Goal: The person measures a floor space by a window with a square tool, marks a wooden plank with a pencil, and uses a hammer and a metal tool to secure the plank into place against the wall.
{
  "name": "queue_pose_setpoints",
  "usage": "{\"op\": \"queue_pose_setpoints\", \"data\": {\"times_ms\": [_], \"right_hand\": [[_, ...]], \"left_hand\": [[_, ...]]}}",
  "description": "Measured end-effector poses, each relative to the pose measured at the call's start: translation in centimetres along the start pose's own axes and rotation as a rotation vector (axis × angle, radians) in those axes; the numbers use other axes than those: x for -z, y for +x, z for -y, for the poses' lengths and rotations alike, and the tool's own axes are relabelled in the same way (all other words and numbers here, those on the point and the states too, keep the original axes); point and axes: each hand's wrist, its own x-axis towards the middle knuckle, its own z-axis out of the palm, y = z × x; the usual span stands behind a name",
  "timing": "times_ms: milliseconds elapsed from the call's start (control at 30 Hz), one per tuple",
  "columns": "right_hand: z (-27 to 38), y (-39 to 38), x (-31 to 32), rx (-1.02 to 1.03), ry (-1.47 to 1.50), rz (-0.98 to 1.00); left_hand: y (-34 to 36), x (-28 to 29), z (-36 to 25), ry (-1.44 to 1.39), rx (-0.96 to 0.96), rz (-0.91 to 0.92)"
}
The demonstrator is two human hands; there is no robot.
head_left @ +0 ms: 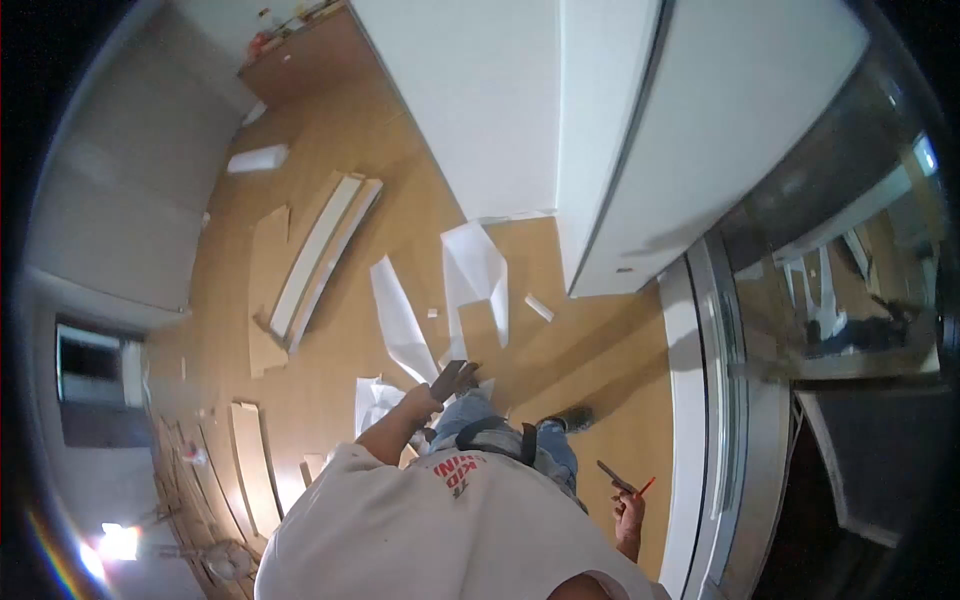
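Observation:
My left hand (424,402) is closed around a dark grey, flat oblong piece (447,381) in front of my waist; its kind is unclear. Lower right, my right hand (629,514) is raised beside my body, fingers curled. From it stick out a narrow dark tool (613,475) and a thin red piece (648,486); whether they are one tool I cannot tell. Crumpled white sheeting (376,400) lies on the floor by my left hand. Ahead of me are more white sheets, one a long strip (398,312), the other a bent piece (474,265).
Long white panels (318,255) lie on cardboard (268,290) at the left. A white roll (257,159) rests farther off. Tall white cabinet panels (480,100) stand ahead. A sliding-door frame (722,400) runs along my right. Boards (255,468) and a bright lamp (119,541) are lower left.

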Motion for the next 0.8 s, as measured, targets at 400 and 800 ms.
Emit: {"op": "queue_pose_setpoints", "data": {"times_ms": [400,800], "right_hand": [[18.7,6.5,-35.4,0.577,-0.524,0.395],[37.0,1.8,-75.2,0.801,-0.704,0.697]], "left_hand": [[-2.0,3.6,34.9,-0.557,0.492,-0.344],[4.3,13.1,22.6,-1.248,0.476,-0.206]]}}
